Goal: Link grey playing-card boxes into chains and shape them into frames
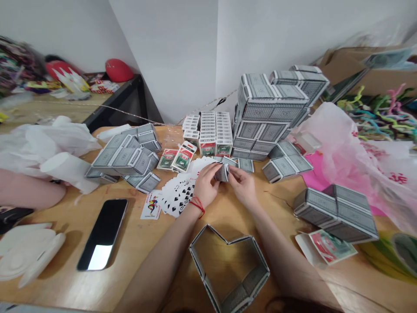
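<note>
1 folded card block (222,172) pinched at mid-bench
Its ends sit clamped between left hand (204,186) and right hand (243,186), steadying it; fanned cards (177,196) lie within reach.

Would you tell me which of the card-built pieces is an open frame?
The heart-shaped frame nearest the camera: hollow inside, while the other card blocks are closed.

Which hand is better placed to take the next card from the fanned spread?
Probably left: the left hand rests beside the fanned cards; the right hand sits across the folded card.
</note>
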A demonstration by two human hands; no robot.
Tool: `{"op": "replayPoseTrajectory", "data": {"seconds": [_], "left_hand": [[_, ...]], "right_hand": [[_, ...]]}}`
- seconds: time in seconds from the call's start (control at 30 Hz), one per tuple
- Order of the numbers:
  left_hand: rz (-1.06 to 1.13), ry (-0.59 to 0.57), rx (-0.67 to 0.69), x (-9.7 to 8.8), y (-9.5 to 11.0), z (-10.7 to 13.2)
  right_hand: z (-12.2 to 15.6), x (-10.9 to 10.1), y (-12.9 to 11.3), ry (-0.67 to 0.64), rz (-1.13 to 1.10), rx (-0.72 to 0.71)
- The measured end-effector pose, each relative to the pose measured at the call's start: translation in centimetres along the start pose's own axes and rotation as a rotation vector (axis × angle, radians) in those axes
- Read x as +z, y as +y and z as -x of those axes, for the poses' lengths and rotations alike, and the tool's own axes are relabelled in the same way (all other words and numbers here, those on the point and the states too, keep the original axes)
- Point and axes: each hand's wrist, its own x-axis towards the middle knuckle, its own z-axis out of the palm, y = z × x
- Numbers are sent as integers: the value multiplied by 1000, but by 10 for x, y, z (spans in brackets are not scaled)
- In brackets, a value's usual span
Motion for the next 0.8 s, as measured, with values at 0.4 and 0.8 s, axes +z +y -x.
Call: {"op": "replayPoseTrajectory", "data": {"seconds": [0.4,0.8], "left_hand": [[51,14,-17,-2,0,0],[284,-70,-89,-1,-10,3]], "right_hand": [[-3,-4,-11,-132,-199,190],[-3,-7,-15,-215,-439,360]]}}
